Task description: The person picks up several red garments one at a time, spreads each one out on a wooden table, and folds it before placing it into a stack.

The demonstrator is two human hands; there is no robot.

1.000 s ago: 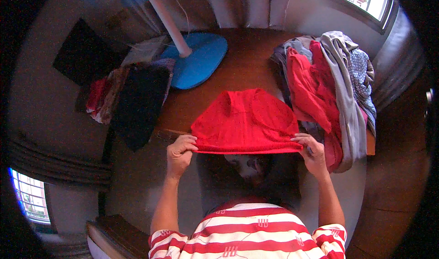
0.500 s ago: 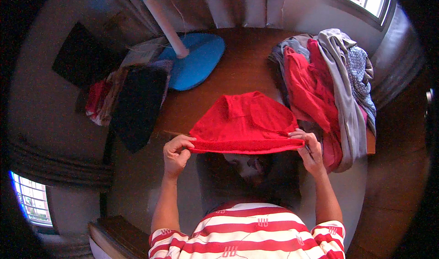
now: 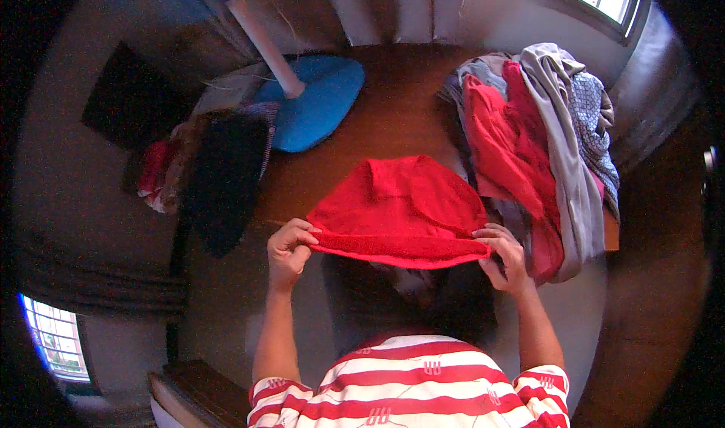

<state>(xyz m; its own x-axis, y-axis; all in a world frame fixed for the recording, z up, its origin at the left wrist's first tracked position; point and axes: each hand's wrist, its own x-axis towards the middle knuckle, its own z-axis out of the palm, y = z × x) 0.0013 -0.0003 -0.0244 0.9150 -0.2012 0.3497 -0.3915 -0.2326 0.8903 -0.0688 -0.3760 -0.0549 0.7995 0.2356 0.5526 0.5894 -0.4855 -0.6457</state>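
A red cloth garment (image 3: 400, 201), its exact kind unclear, stretches between my two hands at the near edge of the brown table. My left hand (image 3: 290, 256) pinches the left end of its near edge, thumb and fingers closed. At the right end, my right hand (image 3: 507, 258) grips the same edge between thumb and fingers. The far part of the cloth lies on the tabletop, narrowing away from me, while the near band hangs slightly over the front and bows downward in the middle.
On the table's (image 3: 400, 103) right side lies a heap of clothes (image 3: 521, 148), red, grey and patterned, hanging over the front. A blue round stand base (image 3: 317, 99) with a white pole (image 3: 264, 46) stands back left. Dark folded clothes (image 3: 226, 171) drape over the left edge.
The near edge of the red garment has dropped a little toward me and sags more in the middle. My right hand has shifted slightly left and curled differently; both hands still hold it.
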